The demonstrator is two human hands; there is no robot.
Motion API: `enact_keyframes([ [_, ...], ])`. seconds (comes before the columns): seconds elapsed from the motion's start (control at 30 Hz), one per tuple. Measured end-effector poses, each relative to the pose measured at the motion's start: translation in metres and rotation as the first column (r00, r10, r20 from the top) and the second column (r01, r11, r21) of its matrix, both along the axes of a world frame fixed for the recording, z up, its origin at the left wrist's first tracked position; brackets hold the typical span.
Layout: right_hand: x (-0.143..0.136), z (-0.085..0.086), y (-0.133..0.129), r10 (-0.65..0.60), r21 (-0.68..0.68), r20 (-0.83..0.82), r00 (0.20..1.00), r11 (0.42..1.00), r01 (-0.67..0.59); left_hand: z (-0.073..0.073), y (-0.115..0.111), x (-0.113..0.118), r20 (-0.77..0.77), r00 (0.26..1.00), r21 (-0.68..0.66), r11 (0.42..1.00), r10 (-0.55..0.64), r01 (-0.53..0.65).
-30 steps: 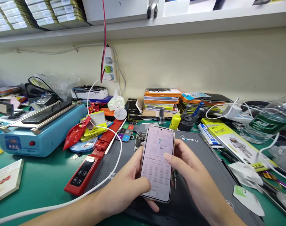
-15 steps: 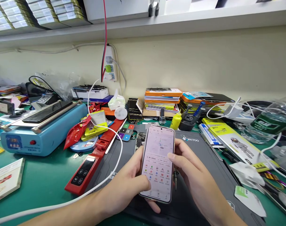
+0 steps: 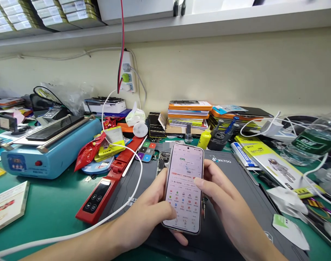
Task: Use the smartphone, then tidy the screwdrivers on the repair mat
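A lit smartphone is held upright between both hands, its screen facing me with a search bar and rows of small icons. My left hand wraps its lower left side, the thumb over the bottom of the screen and a fingertip showing below. My right hand grips the right edge, its thumb at the middle of the screen. Behind the phone, partly hidden, lies an opened phone with bare inner parts on the dark grey work mat. A screwdriver-like tool tip shows at the phone's right edge.
A red tool with touch buttons and a white cable lie on the left. Farther left stands a blue machine. Stacked boxes, a yellow bottle, battery boxes and a water bottle stand behind and right.
The phone's screen content has changed slightly, with a new red line of text above the search bar. Both hands keep their hold; the view has shifted very slightly.
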State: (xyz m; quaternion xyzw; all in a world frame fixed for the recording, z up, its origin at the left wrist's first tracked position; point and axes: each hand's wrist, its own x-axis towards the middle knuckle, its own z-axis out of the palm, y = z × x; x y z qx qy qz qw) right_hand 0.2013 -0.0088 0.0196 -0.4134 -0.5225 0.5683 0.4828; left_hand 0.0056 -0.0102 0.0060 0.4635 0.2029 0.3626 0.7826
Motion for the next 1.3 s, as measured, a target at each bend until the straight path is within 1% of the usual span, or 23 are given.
enact_keyframes([
  [0.1, 0.0007, -0.0001, -0.002, 0.006, -0.039, -0.041, 0.999, 0.999, -0.007, -0.0009, 0.0006, -0.0011, 0.031, 1.0, -0.027, 1.0, -0.003, 0.004],
  [0.2, 0.0012, 0.0001, -0.0028, -0.011, -0.05, -0.03, 0.999, 0.999, 0.01, -0.0014, 0.0005, -0.001, 0.065, 0.998, -0.036, 0.999, -0.012, 0.014],
  [0.27, 0.0015, 0.0008, -0.0021, -0.029, -0.046, -0.008, 1.0, 0.999, 0.028, -0.0004, -0.0004, -0.0001, 0.039, 0.999, -0.037, 0.999, -0.01, 0.011],
  [0.37, 0.0018, 0.0025, -0.0003, -0.049, -0.036, 0.024, 0.999, 0.998, 0.05, 0.0018, -0.0022, 0.0014, -0.042, 0.999, -0.015, 1.0, -0.002, 0.002],
  [0.43, 0.0018, 0.0036, 0.0006, -0.054, -0.032, 0.026, 0.998, 0.998, 0.055, 0.0026, -0.0032, 0.0019, -0.061, 0.998, 0.001, 1.0, -0.002, 0.002],
  [0.63, 0.0012, 0.0044, 0.0007, -0.031, -0.023, 0.001, 1.0, 0.999, 0.031, 0.0023, -0.0047, 0.0023, -0.083, 0.997, 0.0, 1.0, 0.004, -0.004],
  [0.87, -0.0005, 0.0033, 0.0005, -0.003, -0.053, -0.034, 0.999, 0.999, 0.001, 0.0031, -0.0053, 0.003, -0.165, 0.986, 0.028, 0.999, 0.03, -0.026],
  [1.1, 0.0005, 0.0023, 0.0005, -0.012, -0.019, 0.008, 1.0, 1.0, 0.012, 0.0048, -0.0037, 0.0032, -0.177, 0.983, 0.003, 0.999, 0.048, -0.048],
  [1.3, 0.0003, 0.0032, 0.003, -0.022, 0.012, 0.056, 0.998, 1.0, 0.022, 0.0035, -0.0032, 0.0026, -0.188, 0.98, -0.022, 0.997, 0.064, -0.069],
])
